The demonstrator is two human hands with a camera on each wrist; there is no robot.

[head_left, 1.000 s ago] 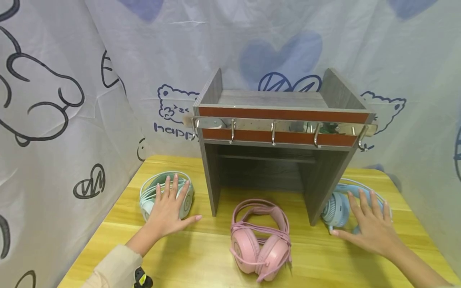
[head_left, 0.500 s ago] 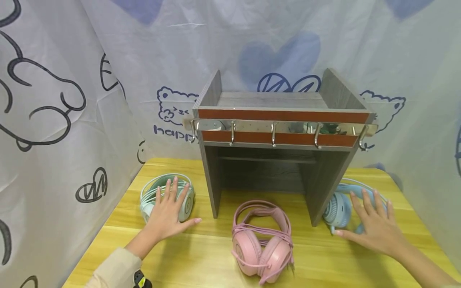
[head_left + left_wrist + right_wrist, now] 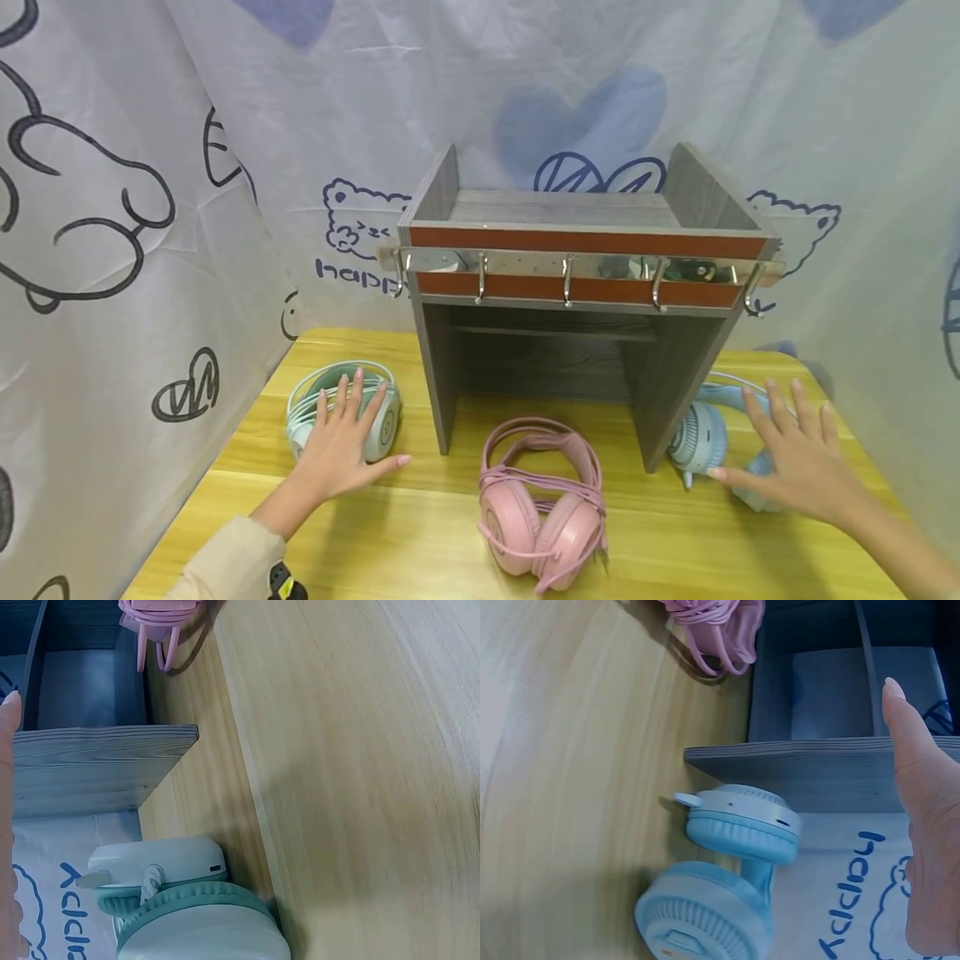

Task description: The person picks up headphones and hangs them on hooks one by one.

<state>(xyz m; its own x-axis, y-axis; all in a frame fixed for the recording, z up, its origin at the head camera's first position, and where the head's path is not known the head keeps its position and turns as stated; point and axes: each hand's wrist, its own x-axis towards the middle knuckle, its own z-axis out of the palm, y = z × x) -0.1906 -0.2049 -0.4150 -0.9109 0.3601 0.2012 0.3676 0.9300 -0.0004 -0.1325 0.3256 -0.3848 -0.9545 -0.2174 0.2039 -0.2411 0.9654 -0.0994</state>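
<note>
My left hand (image 3: 337,450), fingers spread, hovers over pale green headphones (image 3: 385,423) on the left of the table, hiding part of them. In the left wrist view the ear cups of the green headphones (image 3: 202,930) lie below my thumb. On the right, my right hand (image 3: 806,462) is spread above light blue headphones (image 3: 697,437) and covers part of their band. Both cups of the blue headphones (image 3: 705,911) show in the right wrist view, apart from my thumb (image 3: 915,742). Neither hand holds anything. Pink headphones (image 3: 540,517) with a wrapped cable lie between the hands.
A grey wooden shelf unit (image 3: 435,367) stands at the back middle of the table (image 3: 420,533). Across its front runs a metal rail (image 3: 525,263) with several hooks. A patterned cloth (image 3: 480,100) hangs behind and at the sides.
My right hand has shifted slightly right and up, showing more of the blue headphones. The left hand stays over the green headphones, and the headphones stay in place.
</note>
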